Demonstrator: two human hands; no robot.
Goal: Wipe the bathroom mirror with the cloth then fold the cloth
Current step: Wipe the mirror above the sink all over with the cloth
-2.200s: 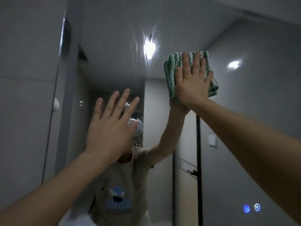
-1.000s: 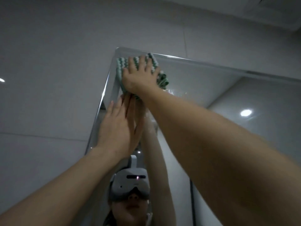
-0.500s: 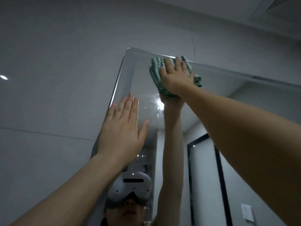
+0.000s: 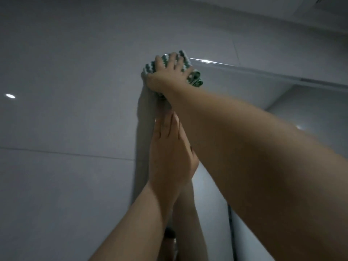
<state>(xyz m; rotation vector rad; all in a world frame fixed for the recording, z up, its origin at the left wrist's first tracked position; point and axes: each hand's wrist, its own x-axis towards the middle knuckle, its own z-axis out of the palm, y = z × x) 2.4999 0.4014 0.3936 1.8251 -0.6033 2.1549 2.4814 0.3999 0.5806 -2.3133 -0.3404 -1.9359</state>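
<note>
My right hand (image 4: 167,76) presses a green and white zigzag cloth (image 4: 194,80) flat against the top left corner of the bathroom mirror (image 4: 254,87). Its fingers are spread and straight over the cloth, which bunches out at the right side of the hand. My left hand (image 4: 169,151) lies flat on the mirror's left edge just below, fingers straight and together, pointing up toward the right wrist. My right forearm crosses over much of the glass.
Glossy grey wall tiles (image 4: 66,110) fill the left and top of the view, with a grout line running across. The mirror's top edge (image 4: 244,69) slants down to the right. A ceiling vent (image 4: 323,2) shows at top right.
My right hand has slid the cloth left along the mirror's top edge into the corner. My left hand has shifted left onto the mirror's side edge, its thumb drawn in.
</note>
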